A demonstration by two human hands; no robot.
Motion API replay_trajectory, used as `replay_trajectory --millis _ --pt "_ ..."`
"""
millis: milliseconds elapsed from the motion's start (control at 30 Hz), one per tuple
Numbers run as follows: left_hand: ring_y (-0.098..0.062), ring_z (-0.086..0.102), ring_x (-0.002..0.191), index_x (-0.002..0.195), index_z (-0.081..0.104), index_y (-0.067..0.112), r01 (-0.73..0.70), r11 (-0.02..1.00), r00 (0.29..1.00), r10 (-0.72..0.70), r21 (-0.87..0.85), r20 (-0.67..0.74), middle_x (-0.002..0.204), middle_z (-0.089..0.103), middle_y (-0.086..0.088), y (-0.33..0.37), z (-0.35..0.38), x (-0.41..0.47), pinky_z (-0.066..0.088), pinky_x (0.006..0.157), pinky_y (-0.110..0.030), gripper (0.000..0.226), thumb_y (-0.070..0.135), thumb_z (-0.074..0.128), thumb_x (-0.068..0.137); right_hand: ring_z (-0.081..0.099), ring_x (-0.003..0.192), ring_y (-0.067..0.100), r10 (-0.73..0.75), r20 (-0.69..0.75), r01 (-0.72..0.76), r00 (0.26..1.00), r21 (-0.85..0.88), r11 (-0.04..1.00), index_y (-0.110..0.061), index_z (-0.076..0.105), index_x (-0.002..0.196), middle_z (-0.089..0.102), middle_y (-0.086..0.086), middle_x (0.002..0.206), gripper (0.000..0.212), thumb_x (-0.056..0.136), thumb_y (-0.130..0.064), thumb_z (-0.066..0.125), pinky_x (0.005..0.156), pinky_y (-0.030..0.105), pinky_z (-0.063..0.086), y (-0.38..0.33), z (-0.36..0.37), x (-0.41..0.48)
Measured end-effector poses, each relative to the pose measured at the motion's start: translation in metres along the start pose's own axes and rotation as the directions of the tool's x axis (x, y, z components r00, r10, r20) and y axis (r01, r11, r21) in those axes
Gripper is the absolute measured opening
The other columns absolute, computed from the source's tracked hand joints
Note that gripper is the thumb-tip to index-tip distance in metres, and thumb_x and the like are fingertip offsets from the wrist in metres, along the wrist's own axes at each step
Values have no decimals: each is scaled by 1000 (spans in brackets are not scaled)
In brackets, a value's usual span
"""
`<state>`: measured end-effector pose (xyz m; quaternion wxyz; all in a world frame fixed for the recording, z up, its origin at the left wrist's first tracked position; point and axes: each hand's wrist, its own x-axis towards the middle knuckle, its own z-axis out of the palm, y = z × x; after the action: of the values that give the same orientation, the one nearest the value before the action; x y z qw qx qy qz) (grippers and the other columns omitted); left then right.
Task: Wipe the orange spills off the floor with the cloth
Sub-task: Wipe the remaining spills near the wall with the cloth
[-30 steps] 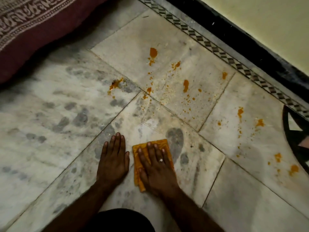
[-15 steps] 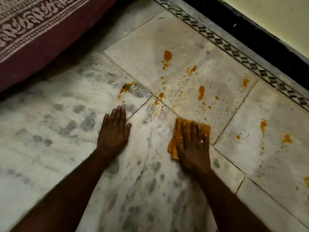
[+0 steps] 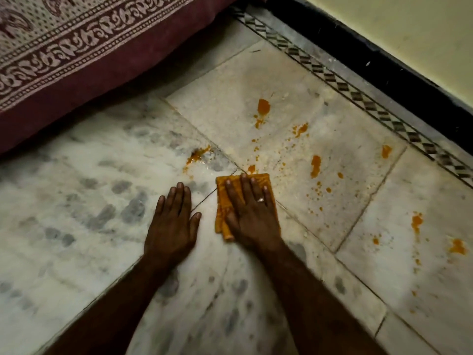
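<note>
Right hand (image 3: 252,216) lies flat, fingers spread, pressing the folded orange cloth (image 3: 223,201) onto the marble floor (image 3: 76,201) — left hand (image 3: 172,226) rests open beside it, holding nothing.

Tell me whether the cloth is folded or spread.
Folded: the cloth shows layered edges at its near corner under the flat right hand.

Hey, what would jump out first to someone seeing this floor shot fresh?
Bright orange spills dot the pale marble floor, mostly centre and right. At centre the right hand presses a folded orange cloth flat, with the left hand flat beside it. A maroon patterned bedspread fills the upper left.
</note>
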<state>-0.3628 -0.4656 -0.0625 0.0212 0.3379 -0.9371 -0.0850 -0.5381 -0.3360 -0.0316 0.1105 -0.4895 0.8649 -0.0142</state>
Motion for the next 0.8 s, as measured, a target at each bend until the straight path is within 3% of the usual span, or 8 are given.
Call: replay_trajectory --millis 167,233,300,367,467,533,633,800 --pt "-27 17 155 158 20 3 60 998 998 -61 -25 -22 167 15 -15 1 -2 1 2 126 -42 72 48 22 102 1 158 27 310 -7 -310 951 14 951 -34 -4 162 0 7 171 71 97 -57 11 126 51 2 45 -2 -32" --pt "-29 19 154 158 21 2 71 997 997 -72 -31 -27 166 17 -16 2 -2 1 6 126 -44 72 48 22 102 7 157 30 390 -46 -390 920 22 921 -29 1 163 7 11 170 70 100 -54 15 126 54 7 37 6 -67" --pt "-30 21 153 157 23 2 62 998 998 -62 -30 -28 166 19 -17 3 -1 0 10 126 -46 71 47 23 102 22 154 35 373 -81 -372 924 26 928 -21 19 162 20 17 167 69 99 -47 27 123 56 17 6 16 -101" --pt "-30 21 153 157 24 2 40 999 999 -41 -29 -36 166 20 -17 4 1 0 13 125 -47 70 45 24 103 28 152 37 241 -64 -239 968 42 970 -19 29 160 25 17 165 69 96 -44 37 119 56 21 -28 24 -112" --pt "-31 24 152 156 26 1 22 1000 998 -23 -23 -66 164 23 -19 3 4 0 14 125 -48 67 43 24 104 20 155 32 -2 -63 5 998 49 999 -26 26 161 22 12 168 69 96 -46 42 121 53 16 -54 23 -69" --pt "-33 25 152 156 27 -1 9 1000 996 -10 -5 -88 164 24 -20 1 4 0 15 125 -49 66 41 23 105 8 157 30 -82 -51 84 995 28 996 -29 18 162 12 9 170 69 98 -49 36 123 52 10 -50 13 -23" --pt "-32 23 152 156 25 0 16 1000 996 -17 -18 -84 164 23 -19 0 3 0 14 125 -48 67 41 25 103 -7 157 25 -36 40 35 999 4 999 -36 -2 162 -7 5 171 70 99 -54 23 126 49 -3 -19 -7 31" --pt "-30 21 153 156 25 1 55 997 996 -59 -62 -63 165 20 -18 -8 -1 8 6 123 -39 69 44 22 103 -8 157 25 247 45 -248 968 37 968 -37 -12 160 -11 3 170 68 98 -58 8 126 48 -6 31 -9 7"
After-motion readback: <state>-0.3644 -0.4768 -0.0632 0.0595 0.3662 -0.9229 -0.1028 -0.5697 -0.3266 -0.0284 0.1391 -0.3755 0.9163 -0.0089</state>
